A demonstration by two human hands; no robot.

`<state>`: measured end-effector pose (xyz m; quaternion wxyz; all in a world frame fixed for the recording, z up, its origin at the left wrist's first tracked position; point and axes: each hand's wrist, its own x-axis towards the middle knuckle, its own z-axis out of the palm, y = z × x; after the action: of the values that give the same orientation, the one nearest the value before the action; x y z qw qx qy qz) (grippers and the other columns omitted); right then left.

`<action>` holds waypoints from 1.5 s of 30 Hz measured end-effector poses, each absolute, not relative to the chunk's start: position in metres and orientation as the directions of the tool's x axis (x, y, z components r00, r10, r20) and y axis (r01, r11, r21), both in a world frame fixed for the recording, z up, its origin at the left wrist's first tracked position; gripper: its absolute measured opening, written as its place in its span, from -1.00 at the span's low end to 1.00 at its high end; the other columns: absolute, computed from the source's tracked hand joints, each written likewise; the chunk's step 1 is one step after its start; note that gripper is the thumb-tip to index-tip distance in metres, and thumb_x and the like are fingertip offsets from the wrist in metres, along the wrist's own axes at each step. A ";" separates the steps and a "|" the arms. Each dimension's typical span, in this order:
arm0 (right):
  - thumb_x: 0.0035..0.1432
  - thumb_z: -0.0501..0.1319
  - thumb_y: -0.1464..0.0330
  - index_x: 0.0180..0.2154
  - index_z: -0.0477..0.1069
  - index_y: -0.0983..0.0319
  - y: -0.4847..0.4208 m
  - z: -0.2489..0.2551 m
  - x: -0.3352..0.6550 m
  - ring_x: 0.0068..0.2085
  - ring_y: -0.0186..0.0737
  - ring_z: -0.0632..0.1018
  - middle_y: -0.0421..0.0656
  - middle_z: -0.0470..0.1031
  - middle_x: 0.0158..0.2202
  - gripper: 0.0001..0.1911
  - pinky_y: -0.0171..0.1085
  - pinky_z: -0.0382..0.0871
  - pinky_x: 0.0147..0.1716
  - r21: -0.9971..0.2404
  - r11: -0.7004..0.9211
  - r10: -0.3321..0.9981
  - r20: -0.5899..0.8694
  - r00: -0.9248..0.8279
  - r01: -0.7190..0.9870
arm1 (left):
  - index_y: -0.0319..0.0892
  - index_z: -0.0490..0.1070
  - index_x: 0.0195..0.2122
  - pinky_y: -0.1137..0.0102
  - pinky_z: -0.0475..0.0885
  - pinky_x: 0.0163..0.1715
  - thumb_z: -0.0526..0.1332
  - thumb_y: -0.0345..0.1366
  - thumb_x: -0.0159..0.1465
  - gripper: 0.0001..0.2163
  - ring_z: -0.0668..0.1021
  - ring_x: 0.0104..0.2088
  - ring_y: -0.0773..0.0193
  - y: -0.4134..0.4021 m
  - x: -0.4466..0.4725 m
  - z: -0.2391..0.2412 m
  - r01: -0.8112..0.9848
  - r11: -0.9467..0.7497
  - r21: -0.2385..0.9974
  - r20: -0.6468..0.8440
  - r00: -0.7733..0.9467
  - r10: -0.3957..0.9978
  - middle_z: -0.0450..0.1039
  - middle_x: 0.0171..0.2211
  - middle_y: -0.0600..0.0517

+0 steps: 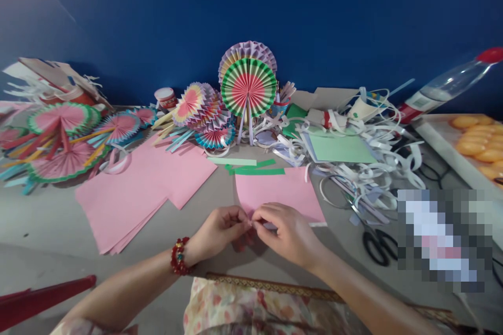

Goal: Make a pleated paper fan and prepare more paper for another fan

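Note:
My left hand and my right hand meet at the near edge of a sheet of pink paper. Thumb and fingers of each are pinched together, fingertip to fingertip. Whatever lies between them is too small and too covered to name. Just beyond the sheet's far edge are green paper strips and a pale green strip. To the left lies a stack of larger pink sheets. Red beads circle my left wrist.
Folded paper fans stand at the back, and more fans lie at far left. Scissors, curled white paper scraps and a green pad are on the right. A plastic bottle leans behind a food tray.

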<state>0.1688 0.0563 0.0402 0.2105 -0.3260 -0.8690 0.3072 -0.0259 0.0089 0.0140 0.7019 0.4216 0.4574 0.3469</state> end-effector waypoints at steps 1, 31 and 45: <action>0.19 0.16 0.54 -0.39 0.38 0.18 0.056 0.040 0.169 -0.37 -0.30 0.48 -0.25 0.48 -0.44 -0.84 -0.36 0.27 -0.37 -0.681 0.590 0.698 0.162 -0.697 0.434 | -0.24 0.40 -0.35 0.50 0.45 -0.54 0.31 0.01 0.24 -0.64 0.53 -0.57 0.38 0.009 -0.026 0.014 -0.101 0.404 0.909 -0.350 0.339 0.873 0.55 -0.46 -0.02; 0.15 0.13 0.42 -0.44 0.29 0.20 0.070 0.049 0.163 -0.45 -0.37 0.34 -0.32 0.34 -0.50 -0.89 -0.37 0.09 -0.43 -0.788 0.255 0.681 -0.265 -0.683 0.561 | -0.23 0.35 -0.36 0.51 0.42 -0.56 0.31 0.05 0.21 -0.61 0.53 -0.60 0.39 0.009 -0.026 0.017 -0.052 0.400 0.915 -0.361 0.338 0.869 0.53 -0.49 0.00; 0.12 0.07 0.41 -0.49 0.27 0.21 0.077 0.042 0.164 -0.49 -0.39 0.25 -0.34 0.24 -0.56 -0.85 -0.38 0.01 -0.50 -0.805 0.245 0.638 -0.287 -0.715 0.541 | -0.22 0.35 -0.37 0.51 0.41 -0.57 0.30 -0.01 0.24 -0.66 0.52 -0.59 0.37 0.009 -0.026 0.014 -0.048 0.394 0.918 -0.354 0.348 0.868 0.51 -0.49 0.01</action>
<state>0.1637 0.0772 0.0419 0.0496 -0.3741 -0.7874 0.4874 -0.0264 0.0091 0.0141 0.6929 0.4404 0.4656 0.3303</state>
